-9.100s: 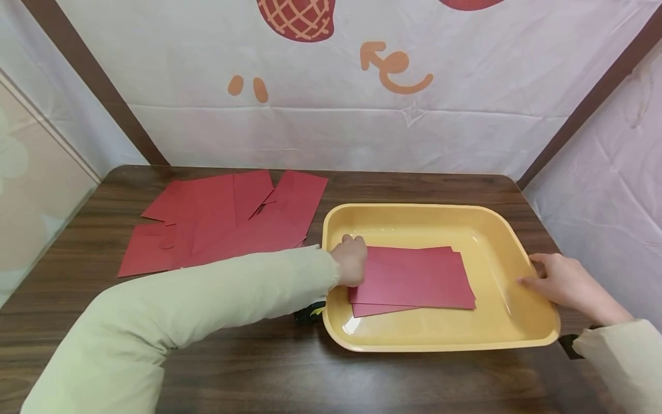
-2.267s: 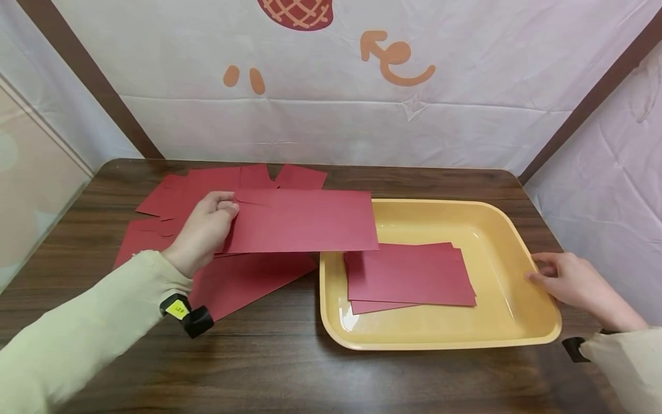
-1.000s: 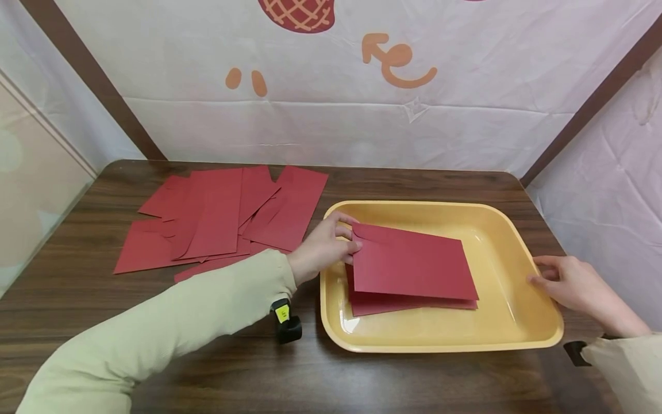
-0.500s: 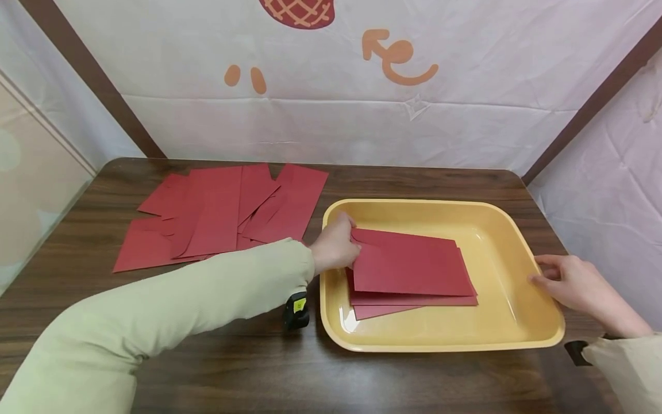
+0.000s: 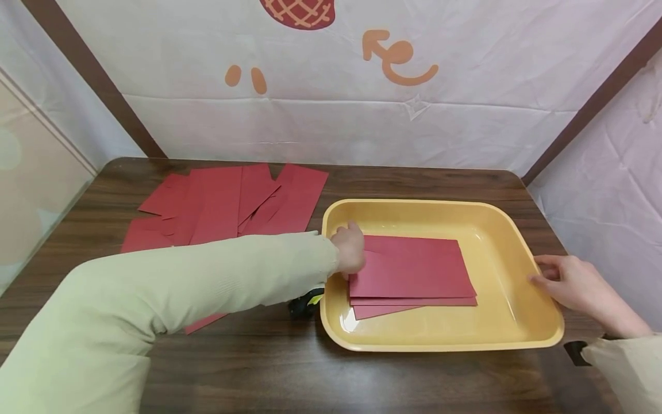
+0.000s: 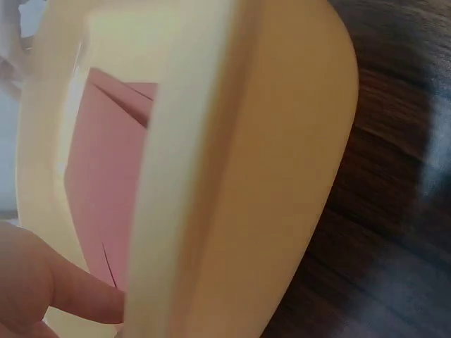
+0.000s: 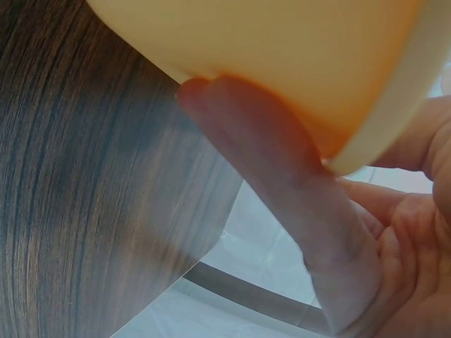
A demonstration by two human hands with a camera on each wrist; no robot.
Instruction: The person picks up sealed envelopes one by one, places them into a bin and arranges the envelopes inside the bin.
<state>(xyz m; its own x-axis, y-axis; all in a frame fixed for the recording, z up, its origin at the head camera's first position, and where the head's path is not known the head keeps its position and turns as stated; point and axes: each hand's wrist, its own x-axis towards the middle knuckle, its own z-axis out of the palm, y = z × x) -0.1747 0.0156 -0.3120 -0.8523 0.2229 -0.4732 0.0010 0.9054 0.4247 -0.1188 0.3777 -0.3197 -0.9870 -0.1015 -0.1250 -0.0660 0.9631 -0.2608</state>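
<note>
A yellow tray (image 5: 439, 347) stands on the right half of the table, with a small stack of red envelopes inside. My left hand (image 5: 350, 250) reaches over the tray's left rim and pinches the top red envelope (image 5: 414, 267) at its left end. That envelope lies almost flat on the others, whose edges show along the front. In the left wrist view the thumb (image 6: 84, 292) lies at the envelope's end; the other fingers are mostly hidden. My right hand (image 5: 574, 282) grips the tray's right rim, its fingers (image 7: 275, 151) against the outer wall and the thumb inside.
Several more red envelopes (image 5: 217, 195) lie overlapping on the left of the dark wooden table (image 5: 248, 374), partly covered by my left sleeve (image 5: 222, 273). A printed cloth (image 5: 331, 132) hangs behind the table's far edge.
My left hand has carried a red envelope from the left pile into the tray and lowered it from tilted to nearly flat on the stack. The right hand has stayed on the rim.
</note>
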